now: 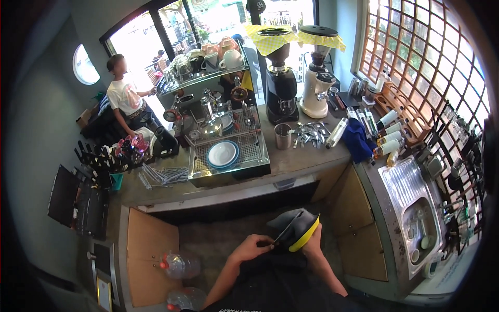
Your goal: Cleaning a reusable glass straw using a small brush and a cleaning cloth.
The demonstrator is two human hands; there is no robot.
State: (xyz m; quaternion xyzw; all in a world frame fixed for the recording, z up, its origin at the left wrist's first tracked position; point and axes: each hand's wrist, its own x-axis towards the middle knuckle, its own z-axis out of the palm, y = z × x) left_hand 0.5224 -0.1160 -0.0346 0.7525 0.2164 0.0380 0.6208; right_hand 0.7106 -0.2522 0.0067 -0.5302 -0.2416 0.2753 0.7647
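In front of my body, above the floor, I hold a dark grey cap (292, 224) with a bright yellow curved edge. My right hand (312, 243) grips it from the right, beside the yellow edge; some of those fingers are hidden behind it. At its lower left, my left hand (253, 246) has thumb and fingertips pinched together on what looks like its strap or rim. The cap is tilted, and its inside cannot be made out.
Ahead is a counter with an espresso machine (228, 156), plates (222, 154), two grinders (281, 86), a metal cup (283, 137) and spoons (311, 134). Bottles (389, 139) lie near a sink (420, 229) at right. Large plastic bottles (179, 265) stand lower left. Another person (125, 96) stands far left.
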